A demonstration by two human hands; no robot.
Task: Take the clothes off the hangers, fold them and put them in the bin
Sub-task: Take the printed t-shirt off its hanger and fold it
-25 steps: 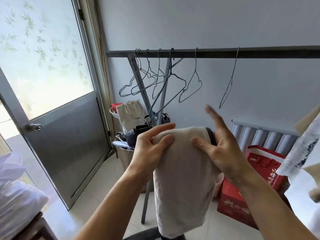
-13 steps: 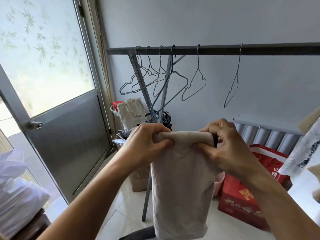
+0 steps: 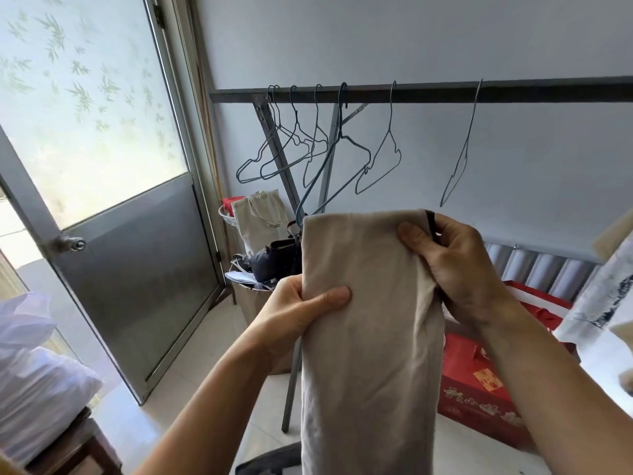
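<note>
Head view: the beige garment is off the hangers and held in the air in front of the rail, already folded lengthwise into a narrow panel. Its long axis is vertical. The panel hangs straight down from its top fold and runs out of the lower edge of the frame, so its bottom end is not seen. The right hand pinches the top right corner, thumb flat on the front face and fingers curled behind, with a dark strip of trim showing at that corner. The left hand grips the left edge lower down, thumb laid across the front and fingers hidden behind the cloth. Both grips sit on the upper part, and all the free length lies below them. Judgement: the step in hand is the cross fold — the free lower end must come up toward the top edge, and the left hand, being lower, is the nearer one to slide down for it. Empty wire hangers hang on the rail behind. A dark object at the bottom edge may be the bin — cannot tell.
</note>
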